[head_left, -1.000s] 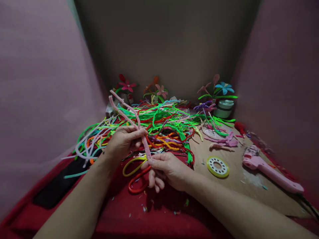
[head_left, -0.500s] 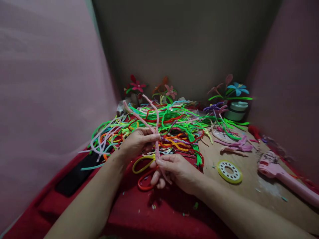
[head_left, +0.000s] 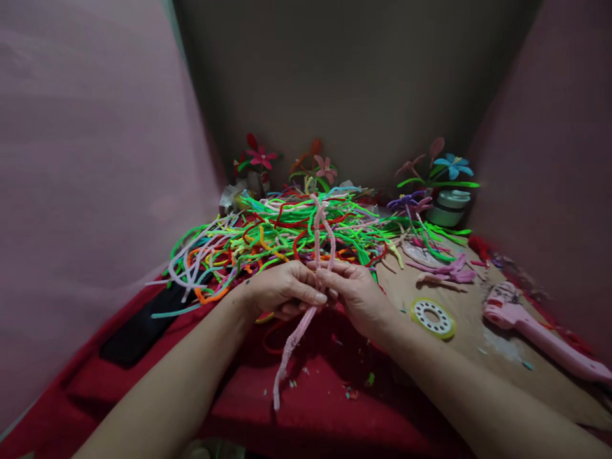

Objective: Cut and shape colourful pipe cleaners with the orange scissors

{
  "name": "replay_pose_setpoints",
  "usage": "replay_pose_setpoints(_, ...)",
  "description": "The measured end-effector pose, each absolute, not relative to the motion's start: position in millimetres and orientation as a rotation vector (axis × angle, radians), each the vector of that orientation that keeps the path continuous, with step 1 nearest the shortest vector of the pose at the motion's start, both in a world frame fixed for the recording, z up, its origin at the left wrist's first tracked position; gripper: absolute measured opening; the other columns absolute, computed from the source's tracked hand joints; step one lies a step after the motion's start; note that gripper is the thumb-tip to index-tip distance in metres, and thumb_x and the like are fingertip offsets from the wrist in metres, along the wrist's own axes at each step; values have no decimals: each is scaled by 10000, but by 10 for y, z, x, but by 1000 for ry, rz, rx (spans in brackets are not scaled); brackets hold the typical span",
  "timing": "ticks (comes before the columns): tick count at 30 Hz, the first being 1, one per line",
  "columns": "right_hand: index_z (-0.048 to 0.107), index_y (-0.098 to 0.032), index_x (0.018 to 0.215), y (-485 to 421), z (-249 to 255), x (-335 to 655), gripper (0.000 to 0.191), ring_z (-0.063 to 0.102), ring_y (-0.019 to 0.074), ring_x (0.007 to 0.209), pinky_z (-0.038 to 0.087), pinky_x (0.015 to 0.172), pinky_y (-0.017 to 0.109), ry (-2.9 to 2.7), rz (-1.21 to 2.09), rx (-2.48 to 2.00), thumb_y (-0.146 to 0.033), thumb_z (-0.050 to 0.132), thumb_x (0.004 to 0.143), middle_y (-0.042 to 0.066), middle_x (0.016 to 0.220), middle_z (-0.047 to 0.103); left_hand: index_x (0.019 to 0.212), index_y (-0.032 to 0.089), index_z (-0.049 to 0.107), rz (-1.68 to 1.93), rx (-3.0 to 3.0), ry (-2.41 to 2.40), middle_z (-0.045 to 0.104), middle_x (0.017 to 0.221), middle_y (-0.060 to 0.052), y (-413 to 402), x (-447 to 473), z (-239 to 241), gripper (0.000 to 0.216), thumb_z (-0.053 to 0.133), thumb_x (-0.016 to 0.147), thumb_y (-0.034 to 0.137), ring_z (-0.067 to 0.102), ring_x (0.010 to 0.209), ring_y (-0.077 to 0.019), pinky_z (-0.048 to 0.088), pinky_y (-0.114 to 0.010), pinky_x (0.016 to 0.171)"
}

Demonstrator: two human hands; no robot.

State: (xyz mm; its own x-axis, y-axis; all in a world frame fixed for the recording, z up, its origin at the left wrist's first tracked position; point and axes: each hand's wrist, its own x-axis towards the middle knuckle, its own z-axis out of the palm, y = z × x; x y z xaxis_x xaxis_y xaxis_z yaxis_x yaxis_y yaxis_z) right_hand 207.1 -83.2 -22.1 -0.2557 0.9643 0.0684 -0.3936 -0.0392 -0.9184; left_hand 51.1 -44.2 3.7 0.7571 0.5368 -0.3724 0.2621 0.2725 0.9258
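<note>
Pale pink pipe cleaners (head_left: 292,349) run through both hands at the middle of the view. Their twisted end hangs toward me over the red cloth, and two strands stand up beyond the fingers. My left hand (head_left: 292,290) is closed on them, thumb on top. Right beside it, my right hand (head_left: 351,290) pinches the same strands between thumb and fingers. A red pipe cleaner loop (head_left: 273,341) lies on the cloth just below the hands. Behind them spreads a heap of green, red, orange and white pipe cleaners (head_left: 268,220).
A black phone (head_left: 131,335) lies at the left. On the brown board (head_left: 459,363) at the right are a yellow-rimmed tape roll (head_left: 433,318) and a pink glue gun (head_left: 540,338). Pipe-cleaner flowers (head_left: 453,167) stand at the back near a pale green jar (head_left: 449,207).
My right hand has moved up beside my left, and my left has come slightly lower. The pink strands' lower end now swings out to the left toward me. The view has shifted slightly.
</note>
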Motion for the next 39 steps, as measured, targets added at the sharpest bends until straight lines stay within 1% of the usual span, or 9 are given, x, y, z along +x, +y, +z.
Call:
replay_pose_setpoints(3,672,-139,903,-828,-213,2086,278,531,97,583,403,541,229,-1084,1596,-749,-308,685,683,27,744,637,572,130,525,149,1269,734,365,400,64,-451,544,10,230,674,673,273,257,270,-26,151,-159,260)
replay_pose_setpoints(8,643,-137,681,-805,-185,2113,169,466,66,486,356,480,208,-1046,1510,-778,-296,696,663,-23,577,584,566,139,490,199,1258,693,299,398,87,-461,570,-41,278,666,699,308,210,299,-14,127,-162,297)
replay_pose_setpoints(10,626,-133,656,-783,-192,2125,193,441,64,457,334,453,209,-1026,1450,-810,-315,689,671,-24,547,574,608,125,532,266,1314,689,346,424,76,-475,586,-53,248,659,712,311,239,326,-15,150,-167,323)
replay_pose_setpoints(17,627,-115,638,-670,-169,2228,201,429,48,414,333,384,179,-871,1367,-806,-281,735,606,-19,526,556,751,97,637,358,1443,606,628,719,-57,-513,625,-11,170,588,766,259,559,643,-114,448,-230,640)
replay_pose_setpoints(19,627,-113,650,-640,-146,2268,197,441,49,401,351,360,175,-803,1380,-806,-274,733,607,-4,550,579,809,97,634,328,1395,630,628,659,-64,-511,625,-10,211,565,782,295,566,568,-123,459,-234,557)
replay_pose_setpoints(22,623,-113,670,-610,-127,2311,169,459,54,396,380,349,173,-713,1430,-810,-247,718,628,23,584,618,859,109,613,333,1311,701,575,533,-20,-499,620,-24,240,580,771,330,507,407,-97,374,-181,379)
replay_pose_setpoints(27,631,-113,698,-597,-126,2325,134,476,60,405,394,365,179,-703,1452,-770,-211,699,636,41,604,646,835,118,587,332,1266,662,460,407,46,-459,616,-54,211,587,770,319,333,280,-45,256,-161,305)
replay_pose_setpoints(32,618,-114,694,-572,-108,2330,147,418,45,386,328,348,172,-699,1432,-714,-222,700,637,8,553,614,797,140,566,328,1251,694,338,422,86,-453,636,-40,193,590,768,329,181,331,-20,125,-164,331)
replay_pose_setpoints(39,599,-129,705,-482,-28,2478,149,350,35,376,253,341,167,-656,1355,-697,-227,688,637,-13,537,587,761,145,560,306,1425,783,299,461,78,-513,633,9,212,562,783,356,190,387,-44,108,-208,376)
